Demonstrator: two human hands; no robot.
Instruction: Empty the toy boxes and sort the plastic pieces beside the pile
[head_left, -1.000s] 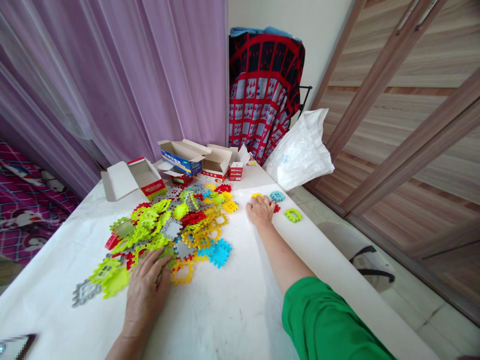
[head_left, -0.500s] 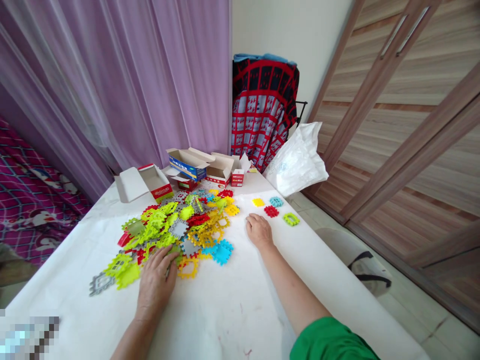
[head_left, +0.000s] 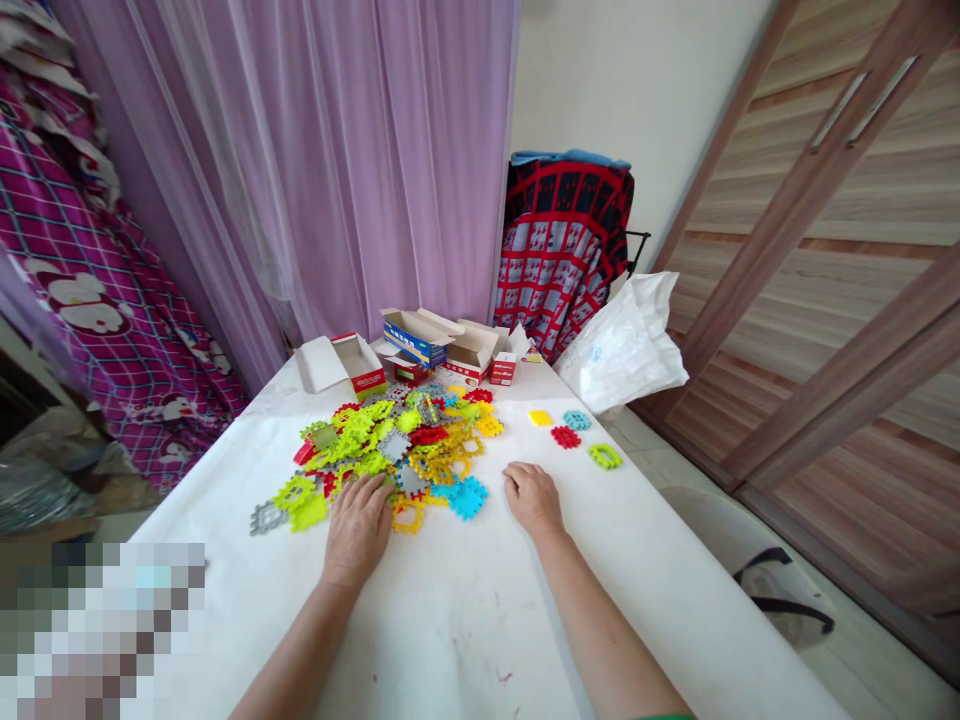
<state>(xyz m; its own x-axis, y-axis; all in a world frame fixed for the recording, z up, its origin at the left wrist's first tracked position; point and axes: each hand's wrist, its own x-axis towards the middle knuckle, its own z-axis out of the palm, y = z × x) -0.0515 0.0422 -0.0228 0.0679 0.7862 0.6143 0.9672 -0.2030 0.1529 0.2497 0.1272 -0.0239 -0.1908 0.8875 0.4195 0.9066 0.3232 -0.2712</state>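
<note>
A heap of flat plastic interlocking tiles (head_left: 390, 455), lime, yellow, red, grey and blue, lies in the middle of the white table (head_left: 465, 610). My left hand (head_left: 358, 528) lies flat and open on the near edge of the heap, fingertips on the tiles. Just right of the heap, beside a blue tile (head_left: 469, 496), my right hand (head_left: 532, 497) rests palm down on bare table with fingers loosely apart, holding nothing. Set apart further right lie a yellow tile (head_left: 539, 417), a light blue tile (head_left: 576, 420), a red tile (head_left: 565, 437) and a green tile (head_left: 604, 456).
Several open cardboard boxes (head_left: 420, 350) stand at the table's far end. A white plastic bag (head_left: 624, 345) hangs over the far right corner. Purple curtains (head_left: 337, 170) are behind, a chair draped in red patterned cloth (head_left: 566, 240) stands beyond, and wooden sliding doors (head_left: 840, 250) are to the right.
My right hand has drawn back from the separate tiles toward me and now rests beside the heap. The left hand stays on the heap's near edge. The view has shifted.
</note>
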